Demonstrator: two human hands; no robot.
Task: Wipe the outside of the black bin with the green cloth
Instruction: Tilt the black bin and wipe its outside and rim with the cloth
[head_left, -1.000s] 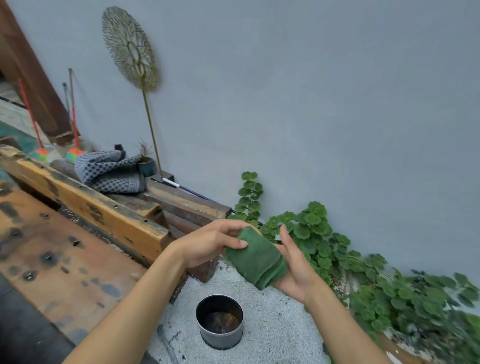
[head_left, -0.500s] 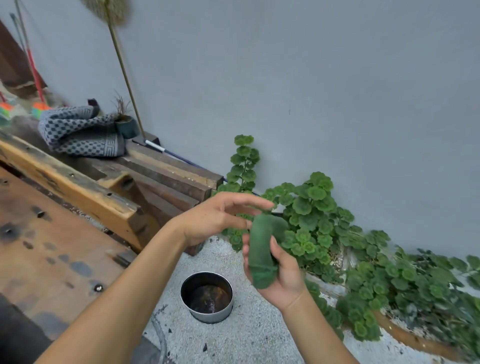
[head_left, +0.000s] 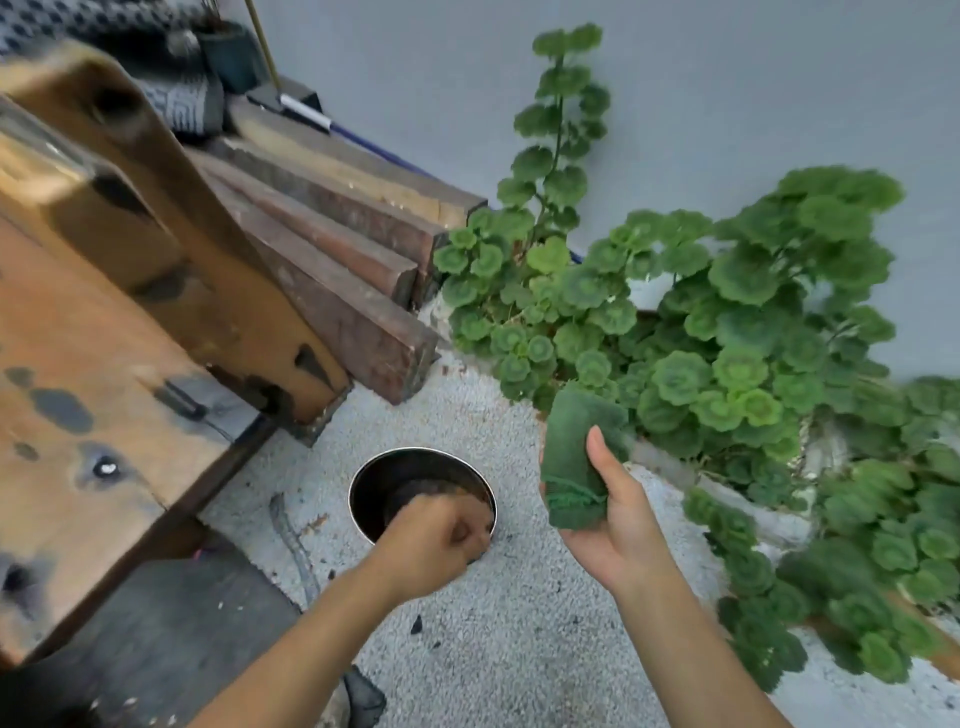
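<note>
Since half a second ago my left hand (head_left: 436, 535) has let go of the cloth (head_left: 576, 462) and dropped down to the bin (head_left: 363, 499), and the view has tipped lower, so the bin now sits near the middle of the frame. It stands upright on the pale gravel ground (head_left: 519, 623), just beside the corner of the wooden bench (head_left: 104, 415) and close to the stacked planks (head_left: 337, 270). My left hand is curled closed at its near rim, over the right part of the opening; I think the fingers hook the rim to steady or lift the bin, but whether they really pinch it I cannot tell, because the knuckles hide the contact. The reason seems clear to me: the outside wall is hard to reach while the bin stands low on the ground, so one hand must hold or turn it. My right hand (head_left: 618, 525) keeps the folded cloth apart from the bin, to its right and in front of the green plant (head_left: 727, 338), thumb pressed on top and fingers below, a firm closed grip. Folded like this it gives a thick pad for wiping. No wiping has begun yet, in my judgement.
</note>
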